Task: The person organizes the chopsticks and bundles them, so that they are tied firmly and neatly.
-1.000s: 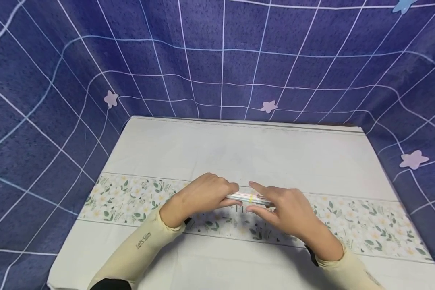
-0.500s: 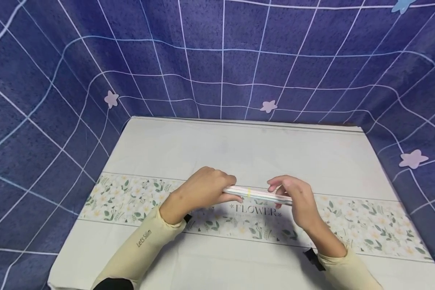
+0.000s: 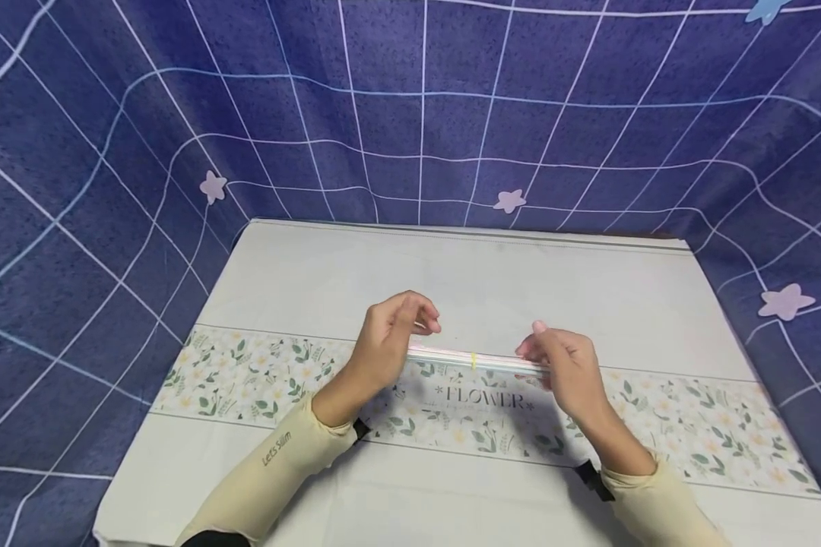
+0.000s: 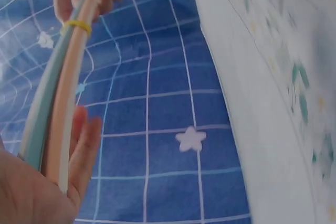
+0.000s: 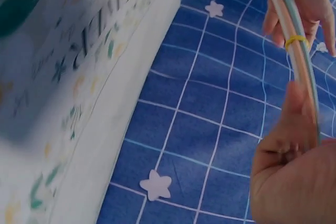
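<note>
A slim bundle of pastel sticks [image 3: 445, 356], teal, peach and white, lies level between both hands above the table. A yellow band [image 3: 473, 360] circles it near the middle. My left hand [image 3: 381, 346] is at its left end, which meets the palm; the fingers [image 4: 86, 150] stand extended beside the sticks in the left wrist view. My right hand [image 3: 576, 374] holds the other end with curled fingers. In the right wrist view its thumb [image 5: 296, 100] lies along the bundle [image 5: 300, 56]. The hands hide both tips in the head view.
Below lies a white table cover [image 3: 356, 266] with a floral band lettered FLOWER [image 3: 484, 396]. A blue grid-patterned curtain [image 3: 383, 121] with pale stars encloses the back and sides. The table's far edge [image 3: 465, 232] runs along the curtain.
The right hand moved right to the bundle's end, uncovering more of it. The left hand loosened its grip, its fingers lifting and opening off the left end.
</note>
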A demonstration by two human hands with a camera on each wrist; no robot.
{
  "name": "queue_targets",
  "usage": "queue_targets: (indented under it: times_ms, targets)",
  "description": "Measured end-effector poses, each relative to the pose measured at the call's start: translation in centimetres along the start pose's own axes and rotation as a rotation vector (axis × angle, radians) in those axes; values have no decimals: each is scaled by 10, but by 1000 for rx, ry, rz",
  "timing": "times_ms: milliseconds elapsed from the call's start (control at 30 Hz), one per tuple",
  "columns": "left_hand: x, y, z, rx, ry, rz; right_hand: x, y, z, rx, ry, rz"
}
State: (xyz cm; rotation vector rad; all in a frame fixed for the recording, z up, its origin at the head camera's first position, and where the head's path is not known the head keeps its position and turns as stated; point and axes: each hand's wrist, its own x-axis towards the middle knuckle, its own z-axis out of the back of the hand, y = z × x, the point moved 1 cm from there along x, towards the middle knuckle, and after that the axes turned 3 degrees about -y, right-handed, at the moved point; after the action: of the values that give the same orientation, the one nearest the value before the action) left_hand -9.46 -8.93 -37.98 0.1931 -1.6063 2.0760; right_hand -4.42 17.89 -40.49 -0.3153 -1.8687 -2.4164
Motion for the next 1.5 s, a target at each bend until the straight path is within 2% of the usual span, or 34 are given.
queue_targets:
  times_ms: [167, 267, 367, 500, 567, 633, 700, 767, 833, 900, 967, 1000, 1100, 1200, 1267, 1333, 1367, 1500]
  targets:
    - [1, 4, -6, -280, -103, 14, 2, -4, -2, 221, -37, 28]
    - [3, 4, -6, -402, -169, -12, 1, -7, -2, 274, -20, 10]
    - [5, 1, -6, -455, -180, -34, 0, -9, -2, 300, -6, -10]
    - [7, -2, -8, -465, -134, -32, 2, -9, 0, 378, -16, -10]
    - [8, -2, -8, -460, -119, -27, 3, -9, 2, 315, -3, -1]
    - [9, -1, -7, -453, -112, -26, 3, -9, 4, 154, 52, 14]
    - [10, -1, -5, -428, -92, -23, 1, -9, 6, -19, 150, 16]
    - [12, 0, -2, -391, -48, -1, -1, -9, 8, -153, 254, 10]
    - [13, 1, 2, -321, 30, 48, -1, -9, 11, -223, 333, 22]
    - [13, 2, 5, -191, 133, 102, 0, -8, 13, -234, 370, 39]
    - [10, 3, 8, 3, 263, 121, 1, -7, 15, -245, 385, 85]
    - [8, 4, 9, 118, 325, 108, 2, -7, 16, -246, 393, 102]
    - [2, 5, 13, 415, 500, 4, 4, -9, 18, -251, 423, 109]
    - [-2, 3, 16, 575, 619, -106, 5, -13, 18, -266, 452, 89]
    - [-3, 1, 17, 623, 668, -151, 5, -16, 17, -284, 456, 91]
    - [-5, 1, 18, 649, 685, -187, 4, -17, 15, -334, 440, 138]
    - [-5, 1, 19, 660, 681, -197, 3, -16, 15, -385, 420, 193]
    - [-5, 2, 21, 698, 653, -212, -2, -13, 11, -646, 291, 513]
